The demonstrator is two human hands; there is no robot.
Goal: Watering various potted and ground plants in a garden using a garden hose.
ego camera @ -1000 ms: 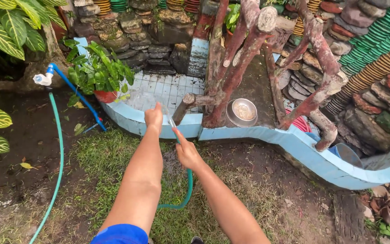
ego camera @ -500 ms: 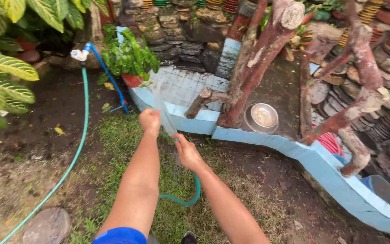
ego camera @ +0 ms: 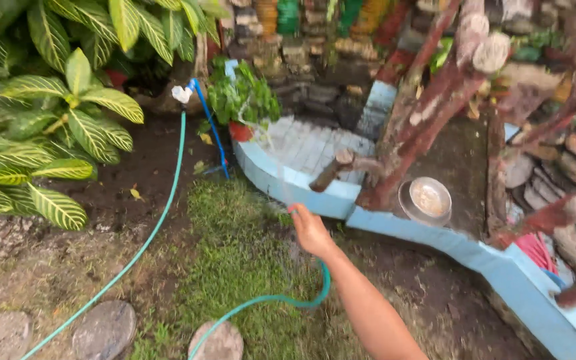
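Note:
My right hand (ego camera: 311, 230) is closed around the end of a green garden hose (ego camera: 271, 300), above a grass patch (ego camera: 235, 260). A thin spray of water leaves the hose end toward a leafy plant in a red pot (ego camera: 241, 103) on the light blue curb (ego camera: 301, 183). From my hand the hose loops back over the grass. It then runs along the soil up to a white tap on a blue pipe (ego camera: 185, 93). My left hand is out of view.
Large striped-leaf plants (ego camera: 48, 133) fill the left side. Flat stepping stones (ego camera: 105, 327) lie at the bottom. A metal bowl (ego camera: 428, 199) sits beside reddish branch-like trunks (ego camera: 421, 113) inside the curb. Stacked stones (ego camera: 301, 47) line the back.
The view has swung left and down. My left arm has dropped out of sight; my right hand alone holds the hose end, closer to the curb.

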